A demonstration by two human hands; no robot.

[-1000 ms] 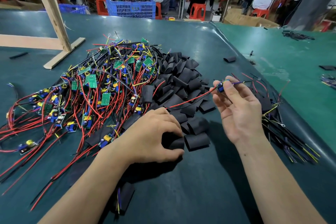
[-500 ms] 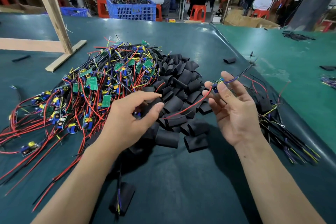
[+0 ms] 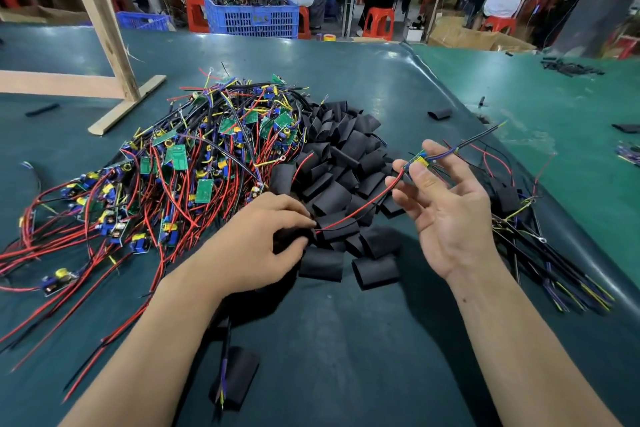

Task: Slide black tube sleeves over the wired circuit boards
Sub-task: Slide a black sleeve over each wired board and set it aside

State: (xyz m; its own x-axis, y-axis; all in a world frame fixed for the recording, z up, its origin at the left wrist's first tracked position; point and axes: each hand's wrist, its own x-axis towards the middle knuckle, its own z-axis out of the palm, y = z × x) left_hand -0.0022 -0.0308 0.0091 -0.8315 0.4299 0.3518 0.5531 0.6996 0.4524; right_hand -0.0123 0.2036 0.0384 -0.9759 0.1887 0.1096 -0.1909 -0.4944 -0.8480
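Pinching a board (image 3: 418,160) aloft, the right hand (image 3: 446,211) frees its red wire; the left hand (image 3: 258,246) grips a sleeve (image 3: 294,236) mid-counter for threading.

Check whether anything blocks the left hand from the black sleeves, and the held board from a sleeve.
Nothing visible does. The left hand already rests on the sleeve pile. The right hand pinches the wired circuit board above the pile; only its own red wire trails down between them.

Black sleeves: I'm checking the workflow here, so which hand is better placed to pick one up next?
Left. The left hand rests on the sleeve pile, while the right hand pinches a wired board.
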